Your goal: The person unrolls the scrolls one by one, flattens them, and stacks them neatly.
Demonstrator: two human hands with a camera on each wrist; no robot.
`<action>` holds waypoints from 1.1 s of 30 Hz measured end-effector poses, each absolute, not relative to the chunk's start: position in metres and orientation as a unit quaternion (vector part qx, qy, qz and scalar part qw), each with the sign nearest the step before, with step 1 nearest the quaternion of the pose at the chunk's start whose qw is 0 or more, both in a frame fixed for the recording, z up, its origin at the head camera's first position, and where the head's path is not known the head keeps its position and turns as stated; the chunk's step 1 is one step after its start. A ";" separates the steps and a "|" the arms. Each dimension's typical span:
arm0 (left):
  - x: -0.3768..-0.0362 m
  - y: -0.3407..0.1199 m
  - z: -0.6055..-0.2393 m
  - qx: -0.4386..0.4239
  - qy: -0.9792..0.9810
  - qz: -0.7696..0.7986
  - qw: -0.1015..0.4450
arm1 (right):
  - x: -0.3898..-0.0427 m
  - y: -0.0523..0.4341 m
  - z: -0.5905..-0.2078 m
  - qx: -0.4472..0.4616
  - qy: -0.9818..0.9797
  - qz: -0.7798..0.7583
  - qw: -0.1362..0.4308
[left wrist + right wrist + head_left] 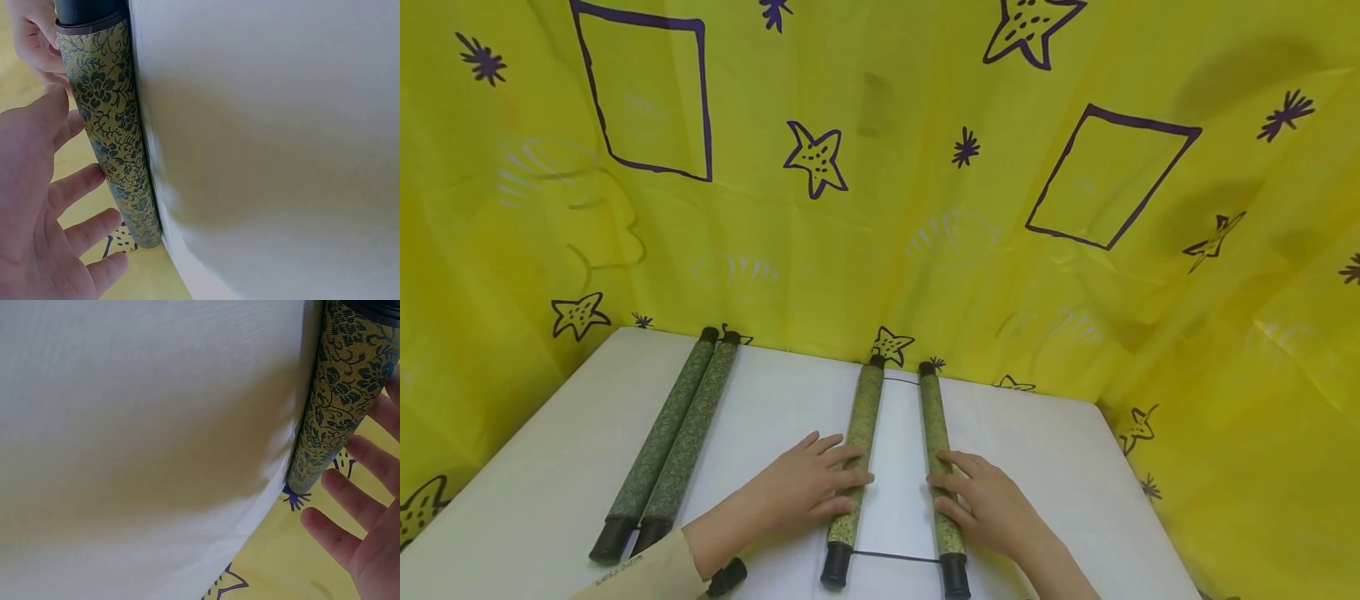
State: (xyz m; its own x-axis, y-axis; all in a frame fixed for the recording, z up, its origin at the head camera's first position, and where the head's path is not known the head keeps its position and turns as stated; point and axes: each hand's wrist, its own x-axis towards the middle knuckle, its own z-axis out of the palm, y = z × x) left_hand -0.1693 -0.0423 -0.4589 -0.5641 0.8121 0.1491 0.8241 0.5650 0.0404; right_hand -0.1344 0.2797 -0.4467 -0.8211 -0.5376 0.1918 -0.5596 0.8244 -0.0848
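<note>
While both hands lie flat on a white worktop [550, 467], a partly unrolled scroll [898, 467] sits between them at the middle of the surface, its two green floral rollers lying side by side a little apart, with white material and thin dark cords spanning the gap. Resting on the left roller [857, 454], the left hand [805, 492] has its fingers [842, 479] straight and slightly spread, pressing rather than gripping. On the right roller [938, 458], the right hand [988, 500] lies the same way, fingers [947, 483] extended and parted. Black caps tip each roller. Well to the left lies a second scroll [670, 442], fully rolled, its two dark green rollers touching. Behind the worktop hangs a yellow cloth backdrop [925, 167] printed with purple stars and squares.
</note>
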 end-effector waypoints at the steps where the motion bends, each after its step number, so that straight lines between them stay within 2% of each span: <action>1: -0.170 -0.043 -0.458 -0.464 -0.883 -0.052 0.057 | -0.134 0.280 -0.447 0.288 -0.952 0.070 0.079; 6: -0.172 -0.045 -0.457 -0.462 -0.885 -0.047 0.048 | -0.135 0.282 -0.446 0.284 -0.954 0.075 0.060; 13: -0.175 -0.050 -0.458 -0.457 -0.886 -0.063 0.048 | -0.135 0.288 -0.447 0.269 -0.959 0.065 0.068; 18: -0.175 -0.052 -0.461 -0.454 -0.887 -0.068 0.043 | -0.134 0.290 -0.448 0.261 -0.961 0.074 0.054; 27: -0.176 -0.055 -0.463 -0.456 -0.885 -0.078 0.058 | -0.132 0.295 -0.448 0.263 -0.960 0.067 0.073; 33: -0.178 -0.060 -0.462 -0.445 -0.889 -0.075 0.075 | -0.131 0.296 -0.446 0.256 -0.962 0.076 0.059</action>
